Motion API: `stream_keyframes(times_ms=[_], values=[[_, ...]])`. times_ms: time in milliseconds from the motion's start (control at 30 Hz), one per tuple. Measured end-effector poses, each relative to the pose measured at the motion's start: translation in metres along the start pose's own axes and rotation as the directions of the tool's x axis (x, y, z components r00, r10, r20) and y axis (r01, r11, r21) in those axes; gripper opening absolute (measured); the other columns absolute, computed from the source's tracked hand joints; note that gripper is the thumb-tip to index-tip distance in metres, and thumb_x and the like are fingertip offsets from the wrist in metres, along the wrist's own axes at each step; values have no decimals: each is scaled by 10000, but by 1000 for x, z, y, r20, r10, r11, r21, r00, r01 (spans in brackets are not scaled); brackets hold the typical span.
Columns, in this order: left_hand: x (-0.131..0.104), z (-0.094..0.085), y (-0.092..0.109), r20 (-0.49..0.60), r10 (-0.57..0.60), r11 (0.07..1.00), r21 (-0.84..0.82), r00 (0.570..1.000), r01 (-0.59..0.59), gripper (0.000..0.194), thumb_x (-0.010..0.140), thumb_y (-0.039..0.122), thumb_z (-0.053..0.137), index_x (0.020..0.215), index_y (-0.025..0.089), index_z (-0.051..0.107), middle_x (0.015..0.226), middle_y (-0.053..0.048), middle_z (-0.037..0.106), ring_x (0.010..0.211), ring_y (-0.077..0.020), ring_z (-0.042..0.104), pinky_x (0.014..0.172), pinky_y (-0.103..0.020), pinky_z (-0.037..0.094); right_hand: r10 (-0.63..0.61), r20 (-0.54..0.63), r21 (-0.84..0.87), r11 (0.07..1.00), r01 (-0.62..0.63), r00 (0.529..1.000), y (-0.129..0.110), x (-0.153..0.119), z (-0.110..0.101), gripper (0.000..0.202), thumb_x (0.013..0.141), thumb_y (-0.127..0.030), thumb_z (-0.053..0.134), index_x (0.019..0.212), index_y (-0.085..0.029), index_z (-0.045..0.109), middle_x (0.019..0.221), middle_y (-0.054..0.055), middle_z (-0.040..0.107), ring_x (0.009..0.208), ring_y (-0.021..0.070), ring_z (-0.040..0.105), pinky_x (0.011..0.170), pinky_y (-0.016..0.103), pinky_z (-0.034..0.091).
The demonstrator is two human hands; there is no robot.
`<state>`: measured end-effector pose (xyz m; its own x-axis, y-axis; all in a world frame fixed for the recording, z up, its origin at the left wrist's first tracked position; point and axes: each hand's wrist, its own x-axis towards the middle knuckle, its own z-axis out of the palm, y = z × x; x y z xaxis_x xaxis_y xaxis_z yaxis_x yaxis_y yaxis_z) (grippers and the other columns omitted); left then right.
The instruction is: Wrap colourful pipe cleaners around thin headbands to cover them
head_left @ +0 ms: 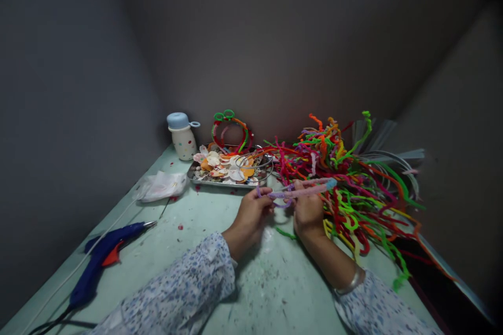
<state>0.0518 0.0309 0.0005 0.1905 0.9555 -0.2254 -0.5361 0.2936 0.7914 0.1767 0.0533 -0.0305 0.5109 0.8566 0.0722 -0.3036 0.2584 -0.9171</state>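
Over the middle of the table, both hands are at a thin headband wrapped in pink and lilac pipe cleaner, with a light blue patch at its far right bend. My left hand is closed, thumb and fingers pinching the lilac end of the band. My right hand is closed around the band a little further right; its fingertips are partly hidden. A loose purple pipe cleaner curls between the two hands, and which fingers grip it I cannot tell. A short green pipe cleaner lies on the table below.
A heap of coloured pipe cleaners fills the right side. Behind the hands stands a metal tray of flower pieces, with finished headbands at its back. A bottle, a plastic bag and a blue glue gun are at left.
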Motion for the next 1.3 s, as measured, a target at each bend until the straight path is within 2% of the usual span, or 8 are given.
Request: stream_keyframes(times_ms=[67, 267, 467, 600, 800, 900, 1033, 1300], values=[[5, -4, 9, -1, -37, 990, -135, 999, 36, 245, 652, 18, 628, 870, 124, 588, 696, 4, 562, 540, -58, 514, 504, -158, 401, 36, -3, 63, 997, -36, 999, -2, -1, 1, 294, 687, -430, 718, 718, -188, 553, 546, -59, 552, 458, 98, 521, 398, 199, 395], [16, -13, 24, -25, 11, 971, -240, 1000, -17, 157, 700, 63, 645, 829, 136, 594, 783, -17, 610, 640, -72, 560, 565, -156, 443, 81, 95, 114, 989, -92, 992, -8, -7, 5, 282, 702, -407, 723, 771, -176, 576, 624, -41, 602, 483, 88, 542, 412, 188, 446], [6, -14, 23, 301, 17, 950, -301, 953, 79, 380, 593, 50, 548, 958, 123, 621, 979, -95, 649, 888, -173, 621, 732, -254, 489, 65, 147, 171, 981, -90, 987, -23, -6, 5, 264, 713, -380, 736, 746, -187, 559, 640, -51, 606, 512, 85, 563, 444, 180, 452], [3, -12, 15, 281, -50, 992, -97, 958, 81, 426, 597, 9, 629, 997, 154, 626, 1016, -73, 658, 845, -141, 634, 737, -247, 472, 55, 149, 203, 975, -85, 987, -31, -9, 9, 257, 710, -368, 744, 751, -188, 566, 639, -45, 615, 512, 89, 563, 446, 186, 441], [-1, 2, 6, 215, 176, 970, 130, 961, -206, 341, 618, 192, 805, 929, 173, 666, 953, -63, 705, 870, -152, 655, 886, -323, 454, 48, 218, 240, 965, -102, 975, -32, -23, 17, 236, 716, -353, 743, 821, -191, 607, 740, -32, 628, 606, 92, 580, 537, 201, 463], [-4, 6, 8, 149, 260, 924, 250, 954, -291, 314, 600, 248, 823, 870, 173, 682, 856, -49, 708, 807, -155, 654, 827, -316, 482, 23, 227, 263, 961, -84, 974, -32, -28, 18, 222, 727, -343, 738, 842, -204, 610, 735, -46, 607, 622, 82, 564, 587, 201, 461], [-11, 6, 11, 137, 414, 790, 438, 900, -430, 291, 642, 293, 795, 880, 157, 697, 812, -58, 701, 740, -160, 635, 724, -292, 498, -7, 264, 231, 971, -56, 965, -32, -31, 18, 200, 775, -363, 696, 825, -206, 582, 624, -62, 564, 518, 75, 493, 502, 202, 400], [-14, 1, 13, 177, 615, 527, 633, 768, -567, 123, 752, 260, 690, 845, 192, 733, 839, -42, 696, 798, -170, 620, 777, -287, 465, -50, 272, 162, 987, 6, 961, -27, -36, 15, 184, 813, -360, 665, 819, -208, 560, 615, -59, 573, 476, 79, 478, 461, 212, 374]])
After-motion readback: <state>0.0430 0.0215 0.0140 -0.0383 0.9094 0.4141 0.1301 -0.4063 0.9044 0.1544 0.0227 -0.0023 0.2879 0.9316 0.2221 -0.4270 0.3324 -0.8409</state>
